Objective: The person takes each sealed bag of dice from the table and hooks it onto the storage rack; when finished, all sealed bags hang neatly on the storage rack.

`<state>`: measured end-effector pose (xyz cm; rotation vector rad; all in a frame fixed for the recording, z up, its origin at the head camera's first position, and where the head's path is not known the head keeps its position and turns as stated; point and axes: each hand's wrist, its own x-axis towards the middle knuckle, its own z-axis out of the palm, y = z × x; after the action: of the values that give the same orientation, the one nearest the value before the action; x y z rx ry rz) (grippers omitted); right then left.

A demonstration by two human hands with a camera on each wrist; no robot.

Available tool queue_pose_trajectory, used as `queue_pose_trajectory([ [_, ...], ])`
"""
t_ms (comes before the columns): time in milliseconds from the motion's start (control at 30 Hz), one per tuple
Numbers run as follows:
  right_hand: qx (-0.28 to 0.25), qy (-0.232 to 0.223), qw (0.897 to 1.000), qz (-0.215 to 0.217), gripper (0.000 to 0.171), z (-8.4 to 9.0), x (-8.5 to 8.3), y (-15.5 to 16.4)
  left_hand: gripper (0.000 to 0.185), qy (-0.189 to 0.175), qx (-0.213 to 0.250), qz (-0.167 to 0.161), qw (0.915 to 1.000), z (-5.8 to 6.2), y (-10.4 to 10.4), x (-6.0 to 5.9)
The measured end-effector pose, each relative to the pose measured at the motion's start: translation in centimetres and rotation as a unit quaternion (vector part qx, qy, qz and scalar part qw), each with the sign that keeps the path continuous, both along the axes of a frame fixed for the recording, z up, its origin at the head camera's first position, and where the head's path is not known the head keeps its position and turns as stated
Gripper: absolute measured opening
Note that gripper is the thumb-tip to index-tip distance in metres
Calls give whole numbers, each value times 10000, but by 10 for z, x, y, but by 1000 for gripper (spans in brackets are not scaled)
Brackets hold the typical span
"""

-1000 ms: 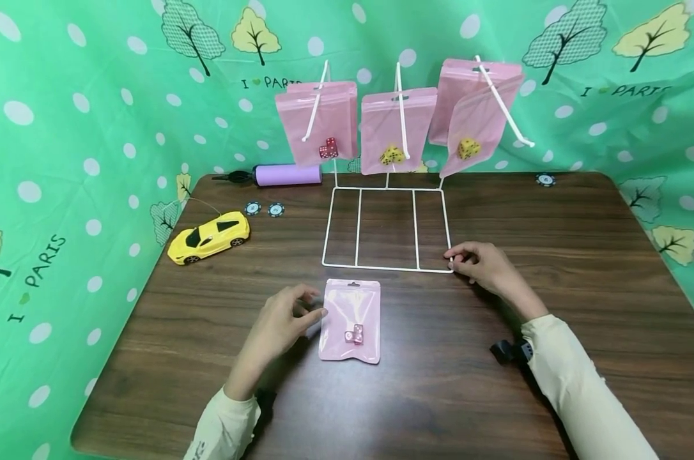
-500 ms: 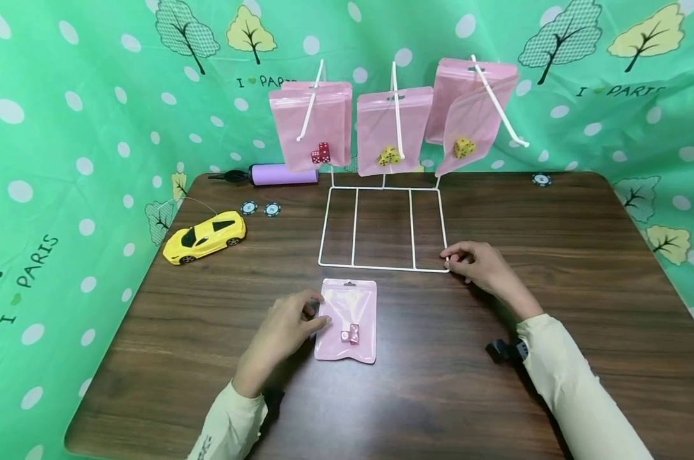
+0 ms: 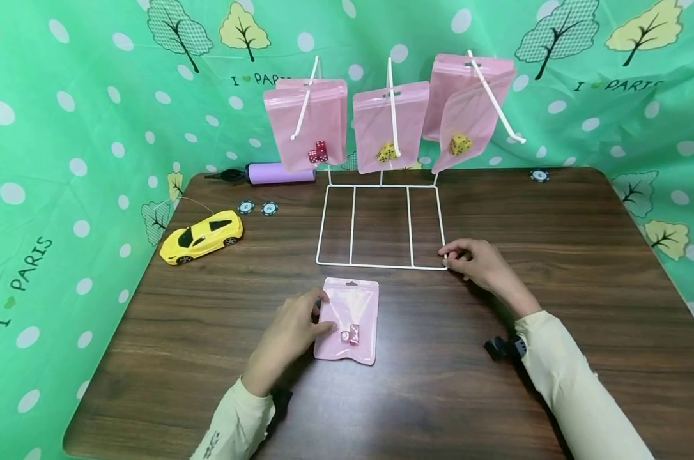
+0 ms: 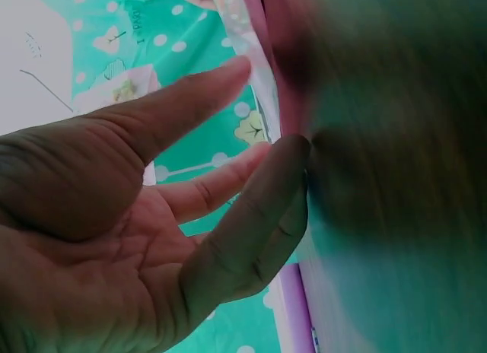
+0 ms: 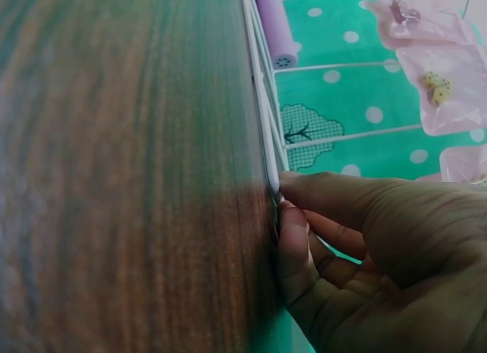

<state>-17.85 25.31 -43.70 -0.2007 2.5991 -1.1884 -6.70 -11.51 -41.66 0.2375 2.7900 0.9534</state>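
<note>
My left hand (image 3: 289, 329) is at the left edge of a pink zip bag (image 3: 363, 313) holding pale pink dice, which lies on the table. In the left wrist view the thumb (image 4: 221, 83) reaches over the bag's edge while the fingers (image 4: 262, 193) stay apart from it, low by the tabletop. With thumb and fingers, my right hand (image 3: 482, 265) pinches the front right corner of a white wire display rack (image 3: 381, 266). Pink bags hang from its hooks: red dice in the left front bag (image 3: 303, 124), yellow dice in the middle (image 3: 376, 121) and right (image 3: 468, 115) ones.
A yellow toy car (image 3: 203, 236) stands on the left of the wooden table (image 3: 427, 396). Behind it lie a purple hand pump (image 3: 280, 173) and two poker chips (image 3: 246, 207). Another chip (image 3: 539, 176) sits at the back right. A green printed cloth (image 3: 94, 223) surrounds the table.
My left hand has moved right, from beside the bag to over its left edge, and the bag has shifted slightly right. My right hand keeps its hold on the rack corner.
</note>
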Motion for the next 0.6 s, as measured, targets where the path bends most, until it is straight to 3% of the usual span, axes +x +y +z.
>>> queue_pose_trajectory([
  [300,-47,-54,10000,34,25,3,-1,0,33,113,250,-120,9996,-3,2,2],
  [433,-83,-94,9999,23,26,3,0,1,29,111,463,-337,9983,-4,0,1],
  [600,-76,-85,9999,10,25,2,1,0,22,-137,850,-677,9940,-4,-5,-2],
])
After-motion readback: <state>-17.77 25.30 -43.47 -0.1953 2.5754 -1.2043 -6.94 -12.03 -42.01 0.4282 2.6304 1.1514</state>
